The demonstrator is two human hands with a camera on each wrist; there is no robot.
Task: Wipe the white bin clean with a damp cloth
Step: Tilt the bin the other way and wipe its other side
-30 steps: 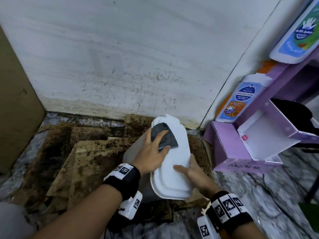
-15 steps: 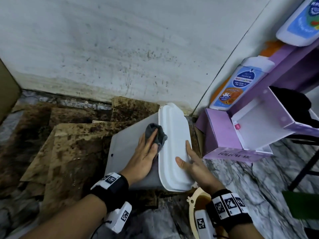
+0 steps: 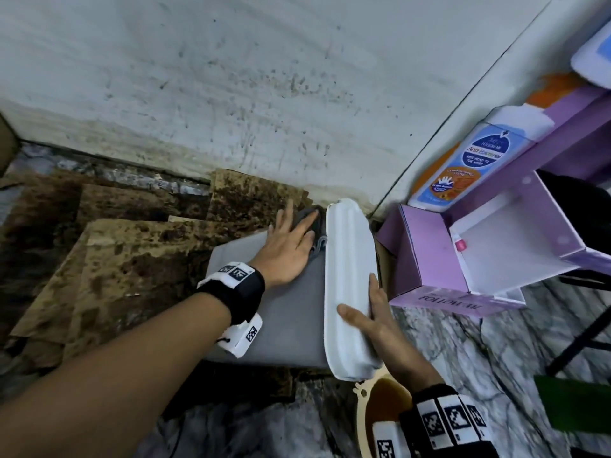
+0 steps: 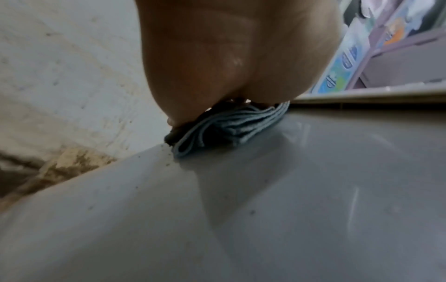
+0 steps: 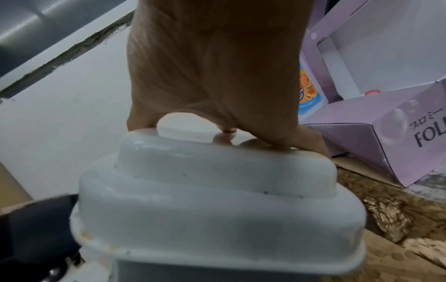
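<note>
The bin lies on its side on the floor, with its grey body (image 3: 284,325) to the left and its white lid (image 3: 347,259) facing right. My left hand (image 3: 287,246) presses a folded grey cloth (image 3: 315,226) flat against the bin's upper side, at the far end right beside the lid rim. The left wrist view shows the cloth (image 4: 229,131) bunched under my fingers on the grey wall (image 4: 265,209), which carries a few dark specks. My right hand (image 3: 373,319) grips the lid's near part, thumb over its rim and fingers along its face (image 5: 217,190).
Stained brown cardboard (image 3: 132,259) covers the floor to the left, under a spotted white wall (image 3: 264,77). An open purple box (image 3: 463,259) and a hand-wash bottle (image 3: 472,160) stand close on the right. A beige basin (image 3: 363,411) with brown liquid sits by my right wrist.
My left hand has slid the cloth off the white lid onto the grey side and up to its far end. The right hand now clasps the lid's rim.
</note>
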